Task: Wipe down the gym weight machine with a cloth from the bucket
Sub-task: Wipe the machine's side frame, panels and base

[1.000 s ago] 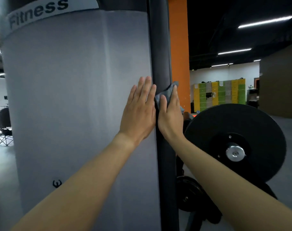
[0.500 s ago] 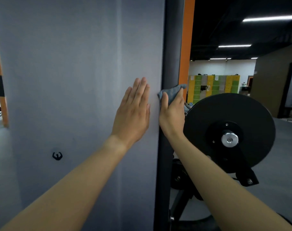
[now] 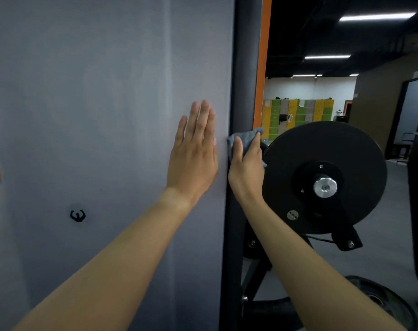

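Wiping is the step in hand, as I read it from my seat: the right hand (image 3: pixel 246 168) presses a grey-blue cloth (image 3: pixel 247 137) against the dark upright post (image 3: pixel 243 68) at the edge of the weight machine. Its grip is closed on the cloth, thumb on the near side and fingers wrapped round the far side of the post, so the fabric is pinched between palm and metal. The left hand (image 3: pixel 193 158) lies flat and spread, holding nothing, on the grey panel (image 3: pixel 107 115) just beside the post, and I take it as a brace. A small black logo (image 3: pixel 77 215) sits lower on that panel. Behind the right hand stands a round black weight plate (image 3: pixel 327 177) on its hub, close to the knuckles. No bucket is in view.

Much of the post above and below the cloth looks yet to be covered, so I judge the job only partly done. My next move should be a firm slide along the post, keeping the cloth wrapped and the knuckles clear of the plate.
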A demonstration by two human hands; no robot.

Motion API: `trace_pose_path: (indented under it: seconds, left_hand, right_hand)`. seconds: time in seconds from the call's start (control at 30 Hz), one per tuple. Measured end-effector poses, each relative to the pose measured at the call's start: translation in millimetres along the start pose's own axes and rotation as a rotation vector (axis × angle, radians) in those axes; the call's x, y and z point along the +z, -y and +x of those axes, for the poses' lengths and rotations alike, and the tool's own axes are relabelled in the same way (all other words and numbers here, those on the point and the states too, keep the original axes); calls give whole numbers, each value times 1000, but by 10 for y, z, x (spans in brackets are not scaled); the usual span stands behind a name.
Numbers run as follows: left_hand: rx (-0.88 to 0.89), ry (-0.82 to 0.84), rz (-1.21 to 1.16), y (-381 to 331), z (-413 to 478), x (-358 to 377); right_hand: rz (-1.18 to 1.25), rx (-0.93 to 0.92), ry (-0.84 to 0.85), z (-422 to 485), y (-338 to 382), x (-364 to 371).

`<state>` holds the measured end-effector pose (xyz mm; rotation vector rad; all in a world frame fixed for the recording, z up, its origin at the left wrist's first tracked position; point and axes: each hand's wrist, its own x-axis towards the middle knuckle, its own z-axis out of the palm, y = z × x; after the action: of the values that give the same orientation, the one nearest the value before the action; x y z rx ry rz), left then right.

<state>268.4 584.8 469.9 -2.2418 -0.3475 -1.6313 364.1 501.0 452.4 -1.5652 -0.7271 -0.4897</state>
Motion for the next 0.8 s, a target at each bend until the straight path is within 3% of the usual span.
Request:
trace_pose_path:
  seconds: [0.17, 0.33, 0.43, 0.53, 0.67, 0.8]
  left_hand:
    - [16, 12, 2, 23, -5, -15]
    - [51, 36, 20, 33, -53, -33]
    - [59, 57, 43, 20, -55, -57]
    - [119, 124, 59, -29, -101, -80]
    - [276, 194, 125, -68, -234, -54]
    - [272, 227, 217, -70, -312, 36]
  right_hand:
    - [102, -52, 40, -41, -75, -28]
    - [-19, -94, 97, -595, -495, -34]
    - [-124, -116, 109, -381, -378, -106]
    - [-46, -134, 96, -71, -143, -148]
    - [167, -63, 126, -239, -311, -97]
    - [169, 71, 156, -678, -668, -84]
